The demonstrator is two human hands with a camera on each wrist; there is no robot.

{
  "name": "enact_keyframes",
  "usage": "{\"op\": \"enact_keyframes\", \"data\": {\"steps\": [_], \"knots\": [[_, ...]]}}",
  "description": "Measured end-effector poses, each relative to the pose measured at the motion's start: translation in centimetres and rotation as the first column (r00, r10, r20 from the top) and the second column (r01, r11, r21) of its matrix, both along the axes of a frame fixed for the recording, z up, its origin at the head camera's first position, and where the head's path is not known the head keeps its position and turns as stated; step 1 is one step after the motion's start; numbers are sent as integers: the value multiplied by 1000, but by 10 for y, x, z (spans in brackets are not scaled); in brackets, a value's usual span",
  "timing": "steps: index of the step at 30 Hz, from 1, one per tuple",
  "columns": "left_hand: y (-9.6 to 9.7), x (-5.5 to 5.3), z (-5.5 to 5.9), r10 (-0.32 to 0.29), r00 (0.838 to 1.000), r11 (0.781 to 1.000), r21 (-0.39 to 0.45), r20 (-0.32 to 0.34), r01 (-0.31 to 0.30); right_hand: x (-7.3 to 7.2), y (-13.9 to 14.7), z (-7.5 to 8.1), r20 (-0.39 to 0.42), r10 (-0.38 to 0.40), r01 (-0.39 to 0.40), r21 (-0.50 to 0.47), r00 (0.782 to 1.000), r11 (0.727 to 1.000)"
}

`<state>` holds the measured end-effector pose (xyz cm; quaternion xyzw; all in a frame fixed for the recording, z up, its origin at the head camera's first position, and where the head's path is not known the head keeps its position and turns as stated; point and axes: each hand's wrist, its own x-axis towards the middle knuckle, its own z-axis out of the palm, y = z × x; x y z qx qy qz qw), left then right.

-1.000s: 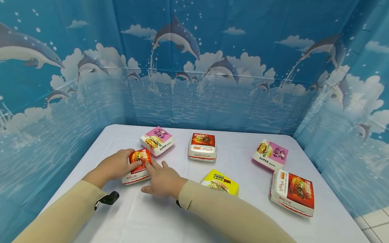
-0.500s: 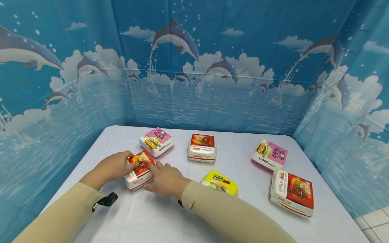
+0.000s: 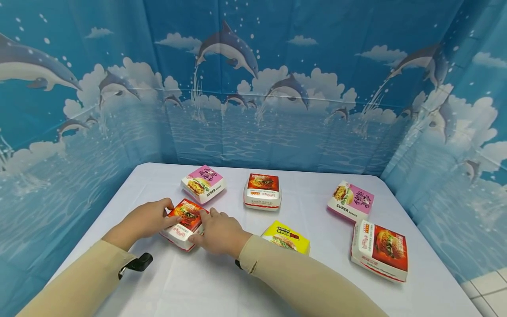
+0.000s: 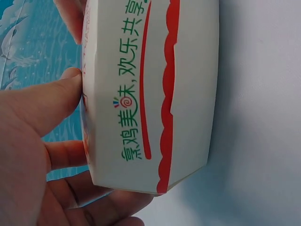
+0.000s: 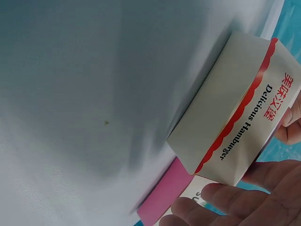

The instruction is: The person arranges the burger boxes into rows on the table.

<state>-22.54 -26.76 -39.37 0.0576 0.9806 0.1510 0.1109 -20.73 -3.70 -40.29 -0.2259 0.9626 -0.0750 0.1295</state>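
A red-and-white burger box [image 3: 186,220] sits at the left of the white table, between both hands. My left hand [image 3: 148,218] grips its left side, thumb on the top face; in the left wrist view, fingers [image 4: 70,153] wrap past the end of the box. From the other side my right hand [image 3: 222,231] holds the right edge, index finger on top and thumb by the near corner. The right wrist view shows its side printed "Delicious Hamburger". A pink burger box [image 3: 203,184] stands just behind it, and a yellow burger box [image 3: 288,237] lies beyond the right wrist.
Another red-and-white burger box [image 3: 262,192] stands at the back middle. At the right are a second pink box [image 3: 350,201] and a larger red-and-white box [image 3: 380,251], close together. A blue dolphin curtain [image 3: 253,127] hangs around the white-covered table [image 3: 178,286].
The held burger box has turned on the table, its front now angled toward the lower left, and shifted slightly toward me. My right hand has closed in on its right edge.
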Motion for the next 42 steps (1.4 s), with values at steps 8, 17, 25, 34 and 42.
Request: {"op": "enact_keyframes", "data": {"steps": [8, 17, 25, 34, 42], "knots": [[3, 3, -1, 4, 1000, 1000, 8, 22, -4, -2, 2, -2, 15, -19, 19, -4, 1000, 1000], [7, 6, -1, 4, 1000, 1000, 8, 31, -4, -1, 4, -1, 20, -33, 33, 3, 999, 999], [6, 9, -1, -5, 1000, 999, 36, 30, 4, -1, 5, 2, 55, -36, 38, -31, 998, 999], [-1, 10, -2, -41, 999, 994, 107, 30, 37, -3, 6, 3, 94, -41, 46, -49, 995, 998], [-2, 10, -1, -46, 997, 988, 150, 58, 37, -6, 8, 4, 150, -39, 52, -84, 988, 995]]}}
